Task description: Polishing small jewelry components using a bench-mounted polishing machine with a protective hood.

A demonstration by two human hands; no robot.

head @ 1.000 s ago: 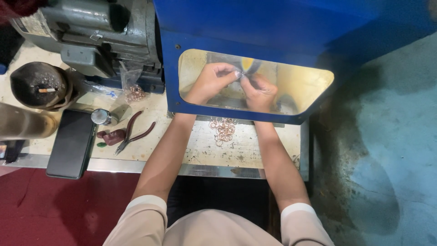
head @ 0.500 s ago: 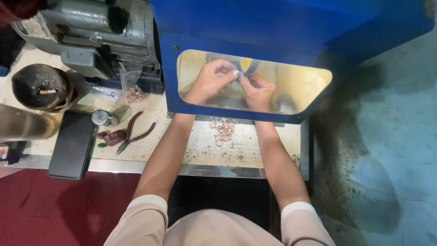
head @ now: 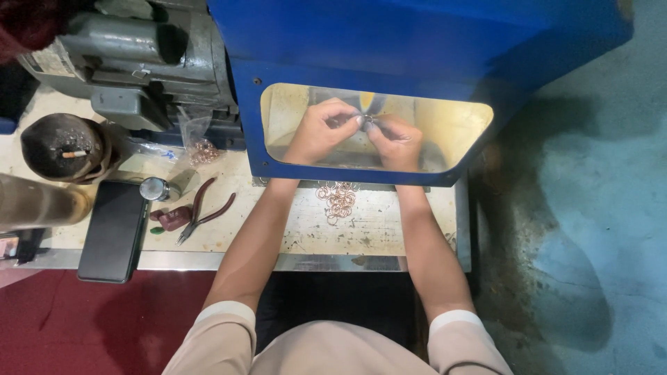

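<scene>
Worn pale bench, copper rings at centre. Above, inside blue hood: left hand and right hand, each grip pinching one small ring.

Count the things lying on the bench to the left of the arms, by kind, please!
Pliers: 1
Black phone: 1
Small round tin: 1
Clear bag of copper rings: 1
Round ashtray pot: 1
Total: 5
</scene>
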